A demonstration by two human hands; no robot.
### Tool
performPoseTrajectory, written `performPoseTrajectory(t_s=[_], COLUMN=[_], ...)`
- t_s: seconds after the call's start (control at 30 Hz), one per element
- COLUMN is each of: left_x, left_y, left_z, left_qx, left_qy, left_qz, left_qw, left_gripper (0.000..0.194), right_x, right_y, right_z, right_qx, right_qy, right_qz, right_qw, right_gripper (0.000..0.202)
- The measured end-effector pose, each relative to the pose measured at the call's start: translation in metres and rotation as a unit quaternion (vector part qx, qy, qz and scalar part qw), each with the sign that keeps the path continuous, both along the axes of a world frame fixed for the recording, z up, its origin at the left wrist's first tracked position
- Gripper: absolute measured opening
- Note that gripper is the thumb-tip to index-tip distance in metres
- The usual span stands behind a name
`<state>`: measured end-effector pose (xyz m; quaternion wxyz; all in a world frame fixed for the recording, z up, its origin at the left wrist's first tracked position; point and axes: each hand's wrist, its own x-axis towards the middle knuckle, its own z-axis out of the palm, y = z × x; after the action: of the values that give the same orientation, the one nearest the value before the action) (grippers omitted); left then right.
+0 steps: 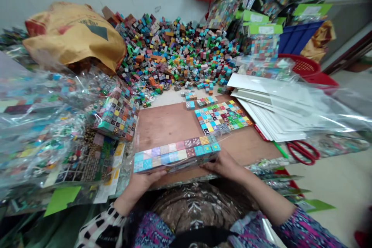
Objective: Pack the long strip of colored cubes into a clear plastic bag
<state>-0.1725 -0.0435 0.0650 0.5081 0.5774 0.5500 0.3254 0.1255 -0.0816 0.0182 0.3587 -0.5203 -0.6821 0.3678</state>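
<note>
A long block of small patterned cubes [177, 153], standing on its edge and seemingly inside clear plastic, is held between my two hands near the front of the wooden board [165, 118]. My left hand [144, 184] grips its lower left end, thumb along the near side. At the lower right end my right hand [223, 166] is closed on it, and the fingers behind are partly hidden. Just beyond lies a flat layer of cubes [223, 117], with short rows of cubes [206, 101] behind it.
A heap of loose cubes [180, 52] fills the back, beside a yellow sack [78, 35]. Bagged cube blocks [117, 114] crowd the left. To the right are white cards [267, 104], red scissors [303, 152], a green pen [280, 149] and a red basket [305, 66].
</note>
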Motion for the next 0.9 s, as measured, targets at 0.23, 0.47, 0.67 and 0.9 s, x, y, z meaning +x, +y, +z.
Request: performPoseTrajectory(t_s=[0.23, 0.47, 0.67, 0.9], left_x=[0.000, 0.001, -0.007, -0.007], left_y=[0.000, -0.006, -0.001, 0.005], left_z=[0.000, -0.003, -0.015, 0.008], left_qx=[0.023, 0.014, -0.013, 0.093], left_qy=[-0.004, -0.024, -0.018, -0.080], left_qz=[0.015, 0.047, 0.032, 0.042], left_qw=[1.000, 0.999, 0.999, 0.991], left_gripper=[0.032, 0.035, 0.042, 0.069], right_x=[-0.006, -0.003, 0.000, 0.004], right_y=[-0.005, 0.009, 0.003, 0.002], right_z=[0.075, 0.075, 0.047, 0.024], right_qx=[-0.046, -0.081, -0.089, -0.045], right_qy=[0.170, 0.230, 0.236, 0.136], right_qz=[-0.033, 0.006, 0.022, 0.025], right_qw=[0.984, 0.970, 0.967, 0.989], right_gripper=[0.067, 0.046, 0.053, 0.052])
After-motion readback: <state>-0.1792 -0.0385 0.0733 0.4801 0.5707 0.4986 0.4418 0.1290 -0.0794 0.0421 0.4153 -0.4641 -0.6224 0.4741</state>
